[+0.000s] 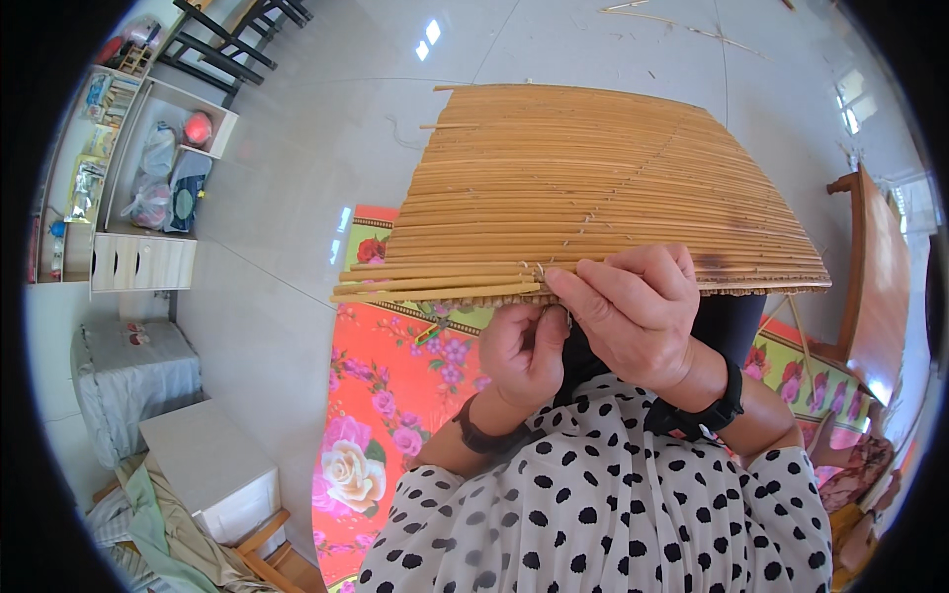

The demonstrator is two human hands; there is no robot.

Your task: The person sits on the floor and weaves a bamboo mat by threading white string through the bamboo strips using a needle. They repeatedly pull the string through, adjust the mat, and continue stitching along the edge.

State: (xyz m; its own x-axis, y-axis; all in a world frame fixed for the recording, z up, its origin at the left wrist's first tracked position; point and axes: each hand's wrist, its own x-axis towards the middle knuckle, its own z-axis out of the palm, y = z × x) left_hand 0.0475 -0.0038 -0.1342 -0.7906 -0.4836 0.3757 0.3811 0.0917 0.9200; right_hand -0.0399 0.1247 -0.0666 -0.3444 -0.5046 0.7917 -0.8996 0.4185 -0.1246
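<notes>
A wide mat of thin golden-brown reed stalks [593, 158] spreads in front of me, its near edge over my lap. Rows of small pale ties cross it. At that edge several yellower stalks [435, 289] stick out to the left. Over the edge, beside a pale tie [539, 271], my right hand [638, 311] is closed, thumb and finger pinched against the stalks. Just under the edge my left hand [524, 351] is closed too, fingers curled in and thumb raised. Whatever either hand pinches is too small or hidden to make out.
A red floral mat [386, 435] lies beneath on the tiled floor [287, 178]. Left are a shelf with bags [148, 178], a covered box [133, 385] and a white box [213, 465]. A wooden piece of furniture [875, 267] stands right. Loose stalks [682, 28] lie far off.
</notes>
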